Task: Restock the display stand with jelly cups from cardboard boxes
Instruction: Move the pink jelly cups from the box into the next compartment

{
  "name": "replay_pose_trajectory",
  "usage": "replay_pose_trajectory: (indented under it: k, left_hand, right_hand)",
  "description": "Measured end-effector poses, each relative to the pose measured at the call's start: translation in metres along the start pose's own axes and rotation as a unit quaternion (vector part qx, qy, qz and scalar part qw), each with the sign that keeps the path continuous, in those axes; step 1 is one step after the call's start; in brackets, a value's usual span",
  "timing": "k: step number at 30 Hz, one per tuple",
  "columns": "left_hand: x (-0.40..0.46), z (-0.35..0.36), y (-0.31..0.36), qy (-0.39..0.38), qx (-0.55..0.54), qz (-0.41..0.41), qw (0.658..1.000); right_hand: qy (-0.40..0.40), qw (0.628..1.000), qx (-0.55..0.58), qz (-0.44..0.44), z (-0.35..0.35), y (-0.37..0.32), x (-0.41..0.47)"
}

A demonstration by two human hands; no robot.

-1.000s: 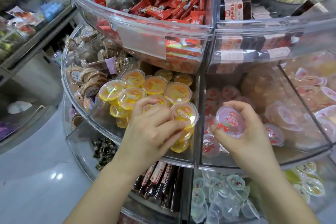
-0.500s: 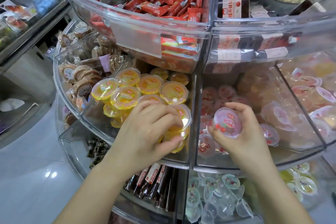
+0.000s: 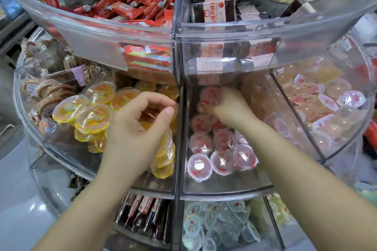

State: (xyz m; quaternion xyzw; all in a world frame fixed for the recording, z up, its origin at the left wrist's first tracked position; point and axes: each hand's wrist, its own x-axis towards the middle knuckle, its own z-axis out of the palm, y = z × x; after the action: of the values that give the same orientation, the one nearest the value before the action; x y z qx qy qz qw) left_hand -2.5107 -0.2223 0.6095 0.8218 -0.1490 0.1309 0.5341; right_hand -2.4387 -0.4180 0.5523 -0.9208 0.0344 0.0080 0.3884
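Observation:
The clear acrylic display stand fills the view in tiers. My left hand hovers over the compartment of yellow jelly cups. Its fingers are loosely curled and apart, with nothing clearly in them. My right hand, blurred, reaches deep into the neighbouring compartment and grips a pink-lidded jelly cup near the back. Below my wrist several pink jelly cups lie in rows towards the front wall.
The upper tier overhangs my hands, holding red snack wrappers and brown-and-white packets. Pale jelly cups fill the right compartment and round biscuits the left. Clear jelly cups lie in the bottom tier.
My right hand has carried the pink cup from the compartment's front to its back. My left hand has let go of the yellow cup and opened above the pile.

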Motion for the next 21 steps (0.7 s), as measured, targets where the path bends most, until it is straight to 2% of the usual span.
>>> replay_pose_trajectory:
  k: [2,6,11,21]
  left_hand:
    - [0.002,0.001,0.001,0.011,-0.008,-0.009,1.000]
    - [0.006,0.001,0.001,0.026,0.007,-0.027,0.999]
    - [0.009,-0.004,-0.001,0.035,0.015,-0.038,0.999]
    - [0.004,-0.016,-0.003,0.017,0.034,-0.018,0.999]
  right_hand:
    - [-0.020,0.999,0.030,0.016,0.006,0.009,0.006]
    - [0.004,0.993,0.107,0.039,0.009,0.023,0.007]
    - [0.002,0.996,0.080,0.046,0.016,0.023,0.010]
    - [0.001,0.991,0.131,0.017,0.018,0.025,0.010]
